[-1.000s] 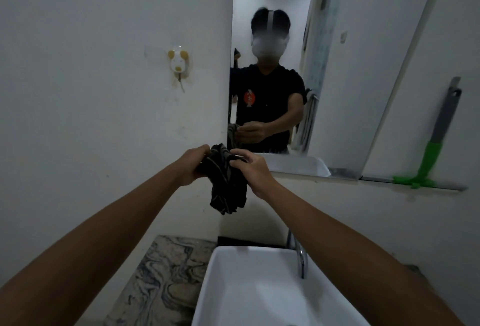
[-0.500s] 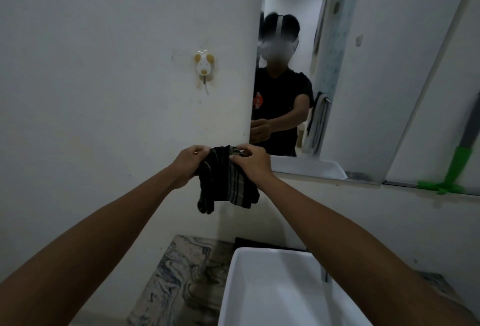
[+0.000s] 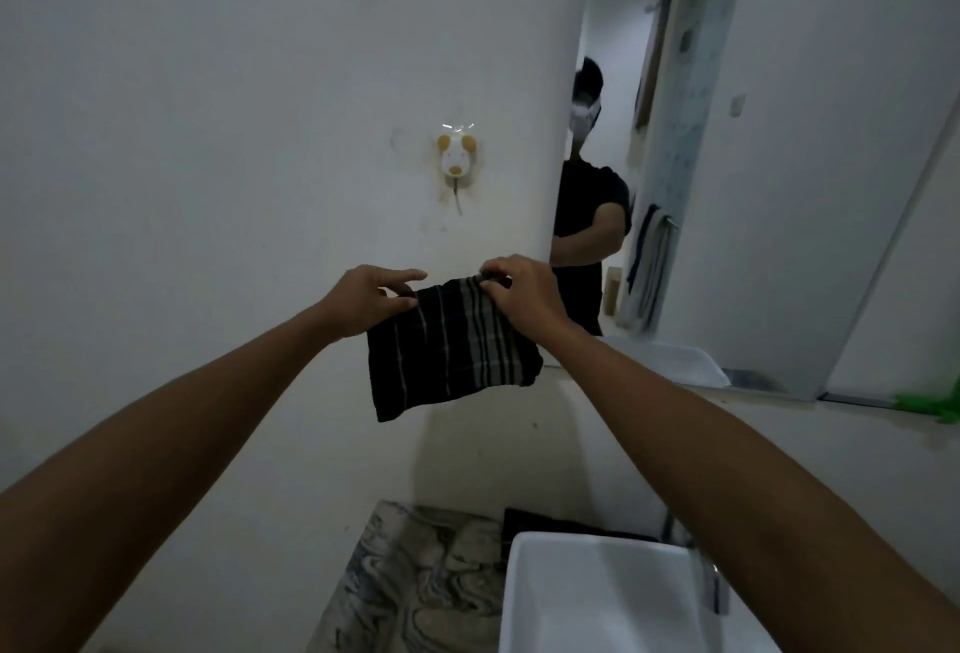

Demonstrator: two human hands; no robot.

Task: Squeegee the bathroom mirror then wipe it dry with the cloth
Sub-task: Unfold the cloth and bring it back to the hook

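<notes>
I see both of my arms stretched out in front of the white wall, holding a dark striped cloth (image 3: 451, 350) spread flat between them at chest height. My left hand (image 3: 363, 300) pinches the cloth's upper left corner between thumb and curled fingers, with the forefinger pointing out along the top edge. My right hand (image 3: 524, 291) grips the upper right corner, fingers curled down over the hem. The cloth hangs free below the two hands, its pale stripes running top to bottom, touching nothing else; it is in the air just left of the mirror (image 3: 753, 174) and above the counter. The mirror fills the upper right of the view and shows a person in a dark shirt, a doorway and a towel hanging on a rail. At the far right edge, on the ledge under the mirror, I can see only the green end of the squeegee (image 3: 935, 405), well apart from both hands. A small animal-shaped wall hook (image 3: 456, 161) sits on the wall above the cloth. Below, a white basin (image 3: 597, 600) stands on a marbled countertop (image 3: 415, 579), and a chrome tap (image 3: 714, 590) shows just beside my right forearm.
</notes>
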